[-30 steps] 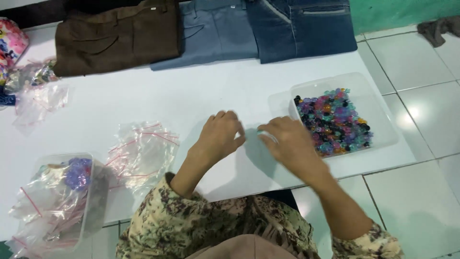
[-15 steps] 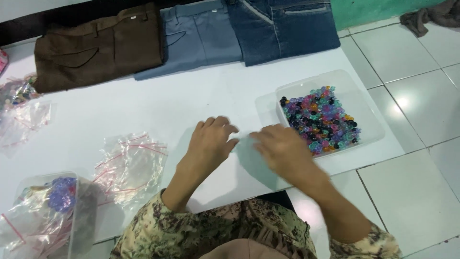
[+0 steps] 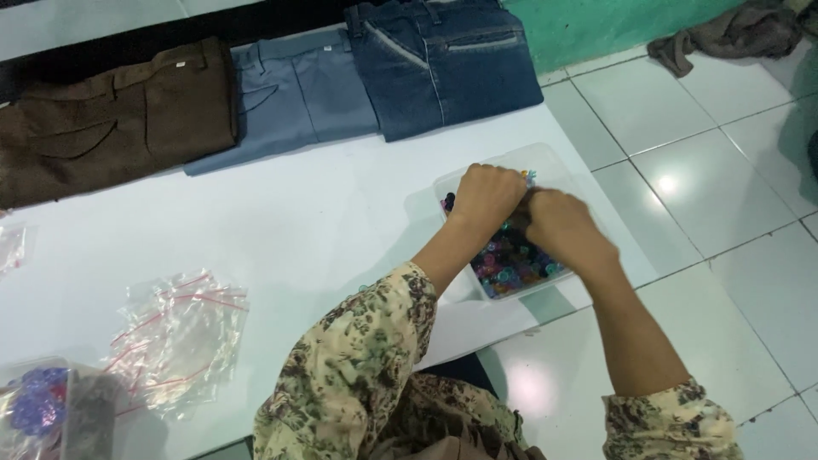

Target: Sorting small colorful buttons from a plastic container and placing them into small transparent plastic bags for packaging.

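Note:
A clear plastic tray [image 3: 550, 159] of small colourful beads [image 3: 509, 262] sits near the right edge of the white table [image 3: 298, 221]. Both my hands are over it and touch each other. My left hand [image 3: 487, 194] is curled like a fist above the tray's far part. My right hand [image 3: 560, 227] is beside it, back up, with its fingers tucked toward the left hand. Whatever is in either hand is hidden. Both sleeves have a brown floral pattern.
Three folded pairs of trousers lie along the far edge: brown [image 3: 111, 111], grey-blue [image 3: 290, 102], dark blue [image 3: 443, 60]. Clear zip bags [image 3: 179, 332] lie at the near left beside a clear container [image 3: 43, 409] of filled bags. A cloth [image 3: 733, 34] lies on the tiled floor.
Both hands have left the table surface in front of me and moved right and forward over the bead tray. The view has shifted right.

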